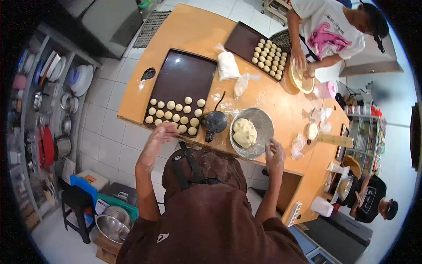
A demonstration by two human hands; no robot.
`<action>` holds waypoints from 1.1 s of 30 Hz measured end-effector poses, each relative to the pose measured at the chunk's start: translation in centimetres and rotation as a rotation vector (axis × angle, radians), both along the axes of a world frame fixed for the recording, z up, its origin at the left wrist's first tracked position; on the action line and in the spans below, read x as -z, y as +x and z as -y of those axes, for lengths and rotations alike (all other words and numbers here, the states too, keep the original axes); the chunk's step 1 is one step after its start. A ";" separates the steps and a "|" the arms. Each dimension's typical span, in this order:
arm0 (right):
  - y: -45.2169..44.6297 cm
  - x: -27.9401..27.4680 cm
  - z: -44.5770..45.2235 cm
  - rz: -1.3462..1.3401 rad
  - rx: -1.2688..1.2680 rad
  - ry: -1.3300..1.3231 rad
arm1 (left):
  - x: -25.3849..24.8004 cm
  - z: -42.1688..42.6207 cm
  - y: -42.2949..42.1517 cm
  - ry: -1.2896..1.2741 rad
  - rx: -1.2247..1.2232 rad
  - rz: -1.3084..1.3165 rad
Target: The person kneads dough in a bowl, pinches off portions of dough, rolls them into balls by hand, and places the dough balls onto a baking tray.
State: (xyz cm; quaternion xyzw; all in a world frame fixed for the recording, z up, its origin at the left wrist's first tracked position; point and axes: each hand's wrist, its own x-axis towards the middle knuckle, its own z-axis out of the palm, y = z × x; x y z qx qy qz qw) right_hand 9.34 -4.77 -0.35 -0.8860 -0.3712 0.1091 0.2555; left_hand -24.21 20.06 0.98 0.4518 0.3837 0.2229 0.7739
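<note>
My left hand (pixel 163 135), dusted with flour, reaches over the front edge of a dark baking tray (pixel 187 72), fingers stretched out beside the nearest dough balls (pixel 176 118). It partly covers the front row. My right hand (pixel 275 155) is at the right rim of a metal bowl (pixel 262 125), its fingers loosely bent and apart; whether they touch the rim I cannot tell. In the bowl lies a large lump of pale dough (pixel 244 133). Between tray and bowl stands a small black kitchen scale or similar round device (pixel 215 121), its kind unclear.
Across the wooden table (pixel 193 28), a person (pixel 327 33) works with both hands at a yellowish bowl (pixel 303 83), beside a second tray (pixel 244 37) of dough balls. Bags of white powder (pixel 227 66) lie mid-table. A rolling pin (pixel 336 140) is at right. Another person (pixel 371 198) stands far right.
</note>
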 end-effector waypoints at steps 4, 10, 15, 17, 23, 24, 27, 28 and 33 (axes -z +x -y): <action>-3.2 1.0 2.0 -0.188 0.179 0.040 | -2.7 0.8 7.5 0.091 0.566 0.182; -0.1 6.7 -3.7 0.175 -0.214 0.092 | -2.2 6.9 15.4 0.259 1.055 -0.065; 1.9 1.1 -5.8 -0.593 0.128 0.306 | -1.2 10.3 16.8 0.042 0.627 -0.084; 0.0 -3.7 -4.9 -0.757 0.120 0.519 | -1.0 10.8 18.0 -0.444 0.232 -0.105; -6.0 -5.0 -6.0 -0.021 -0.481 0.474 | -3.5 10.1 23.8 -0.532 -0.040 0.440; -5.6 -5.4 -6.0 -0.081 -0.447 0.576 | -3.4 10.5 24.6 -0.487 -0.056 0.459; -1.8 -8.4 -6.6 -0.109 -0.419 0.763 | -5.3 12.7 26.1 -0.437 -0.078 0.369; -0.2 -8.6 -6.8 -0.111 -0.411 0.779 | -6.8 13.6 26.1 -0.346 -0.029 0.238; 1.9 -7.1 -7.7 0.195 -0.560 0.762 | -11.1 15.0 24.4 -0.632 -0.135 0.488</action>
